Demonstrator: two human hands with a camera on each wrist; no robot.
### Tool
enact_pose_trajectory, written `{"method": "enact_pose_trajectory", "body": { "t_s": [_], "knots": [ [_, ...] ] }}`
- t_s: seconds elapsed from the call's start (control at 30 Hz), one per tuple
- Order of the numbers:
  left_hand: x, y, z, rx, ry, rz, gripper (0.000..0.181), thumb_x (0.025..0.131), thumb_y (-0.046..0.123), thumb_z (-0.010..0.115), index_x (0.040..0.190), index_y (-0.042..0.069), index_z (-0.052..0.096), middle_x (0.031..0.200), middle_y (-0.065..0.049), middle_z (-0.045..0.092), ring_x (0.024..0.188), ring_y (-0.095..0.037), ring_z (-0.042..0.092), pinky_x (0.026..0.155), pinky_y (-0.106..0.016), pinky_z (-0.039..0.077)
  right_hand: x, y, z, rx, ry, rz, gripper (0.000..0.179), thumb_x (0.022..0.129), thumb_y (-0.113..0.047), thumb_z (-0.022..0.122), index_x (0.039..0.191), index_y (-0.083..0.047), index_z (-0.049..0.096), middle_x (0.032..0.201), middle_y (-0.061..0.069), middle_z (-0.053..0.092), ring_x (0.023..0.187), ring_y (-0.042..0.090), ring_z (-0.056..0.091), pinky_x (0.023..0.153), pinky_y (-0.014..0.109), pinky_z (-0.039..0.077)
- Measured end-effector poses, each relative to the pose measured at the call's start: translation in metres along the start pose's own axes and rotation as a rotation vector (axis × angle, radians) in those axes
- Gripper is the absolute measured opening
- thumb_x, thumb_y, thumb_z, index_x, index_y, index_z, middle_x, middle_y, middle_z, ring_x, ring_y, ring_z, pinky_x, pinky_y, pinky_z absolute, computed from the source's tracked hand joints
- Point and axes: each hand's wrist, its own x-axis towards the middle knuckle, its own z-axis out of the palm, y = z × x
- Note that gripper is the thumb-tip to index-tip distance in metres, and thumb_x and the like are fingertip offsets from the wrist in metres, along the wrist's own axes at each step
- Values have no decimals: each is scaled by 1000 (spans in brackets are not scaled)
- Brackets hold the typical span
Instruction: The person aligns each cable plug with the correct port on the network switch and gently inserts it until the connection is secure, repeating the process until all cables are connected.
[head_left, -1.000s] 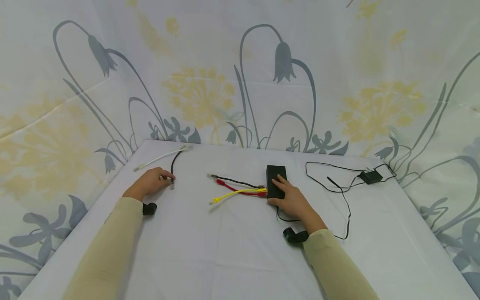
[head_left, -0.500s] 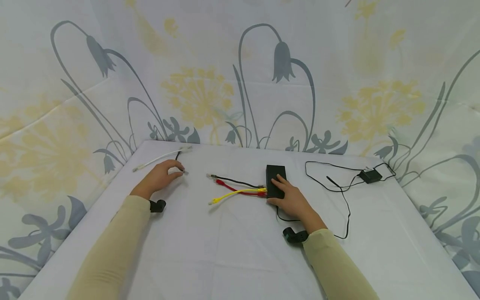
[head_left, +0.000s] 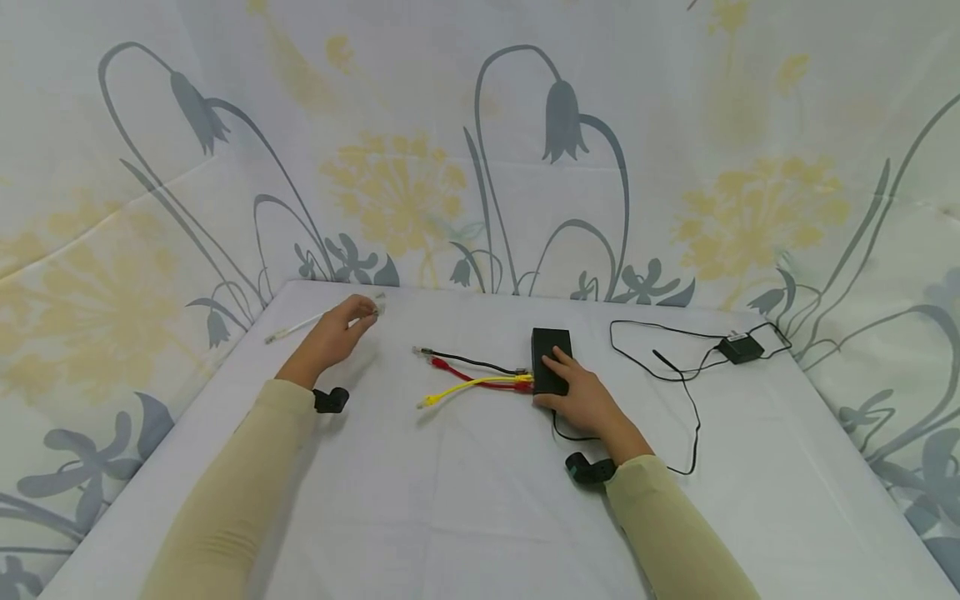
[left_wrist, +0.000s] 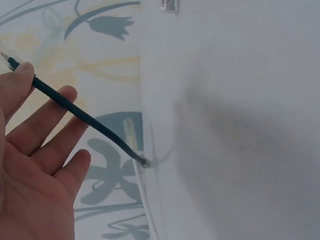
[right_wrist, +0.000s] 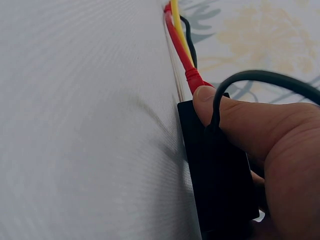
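My left hand (head_left: 333, 337) is raised over the far left of the table. In the left wrist view its thumb and a finger pinch a short black network cable (left_wrist: 95, 122) near one clear plug, while the other fingers are spread. The cable's far end hangs down by the white network cable (left_wrist: 144, 200). My right hand (head_left: 588, 408) grips a black network switch (head_left: 551, 340), fingers over its top and thumb on the near side. Red (head_left: 480, 383), yellow (head_left: 457, 390) and black network cables (head_left: 472, 362) run from its left side, their other ends loose.
A black power adapter (head_left: 741, 351) with a looping thin cord (head_left: 697, 417) lies at the right of the white table (head_left: 450, 517). The cord runs to the near side of the switch. A flowered cloth (head_left: 480, 167) hangs behind the table.
My left hand has moved away from me and to the right, carrying the black network cable up off the table. The right hand stays on the network switch.
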Motion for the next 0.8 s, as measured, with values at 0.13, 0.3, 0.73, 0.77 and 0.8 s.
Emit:
{"method": "enact_pose_trajectory", "body": {
  "t_s": [0.13, 0.3, 0.73, 0.77, 0.8],
  "knots": [
    [2, 7, -3, -45, 29, -9, 37, 96, 42, 37, 123, 17, 40, 133, -12, 47, 128, -33, 39, 97, -52, 36, 0, 0, -1, 0, 4, -4, 74, 79, -51, 62, 142, -29, 30, 154, -6, 11, 138, 38, 18, 104, 59, 24],
    [6, 11, -8, -66, 66, -26, 40, 96, 43, 36, 126, 18, 38, 134, -13, 46, 126, -33, 40, 97, -53, 36, 0, 1, 0, 0, 5, -7, 74, 79, -52, 62, 142, -29, 30, 154, -6, 11, 138, 38, 18, 104, 59, 24],
    [19, 31, -12, -182, 143, 37, 44, 97, 40, 34, 132, 14, 33, 121, -9, 52, 120, -29, 47, 98, -52, 34, 0, 2, 0, 15, 2, -17, 74, 79, -51, 62, 142, -29, 30, 154, -6, 11, 138, 38, 17, 105, 59, 23],
    [20, 32, -11, -176, 142, 39, 43, 97, 40, 34, 132, 15, 34, 121, -9, 52, 119, -28, 48, 96, -51, 35, 0, 2, 0, 14, 4, -14, 74, 79, -51, 62, 142, -30, 30, 154, -6, 11, 138, 37, 18, 105, 59, 23],
    [22, 33, -10, -176, 140, 36, 42, 97, 39, 34, 131, 16, 34, 121, -9, 52, 117, -27, 50, 94, -50, 37, 0, 2, 0, 12, 4, -15, 73, 80, -51, 61, 142, -30, 30, 154, -6, 11, 138, 37, 18, 105, 59, 23]
  ]
}}
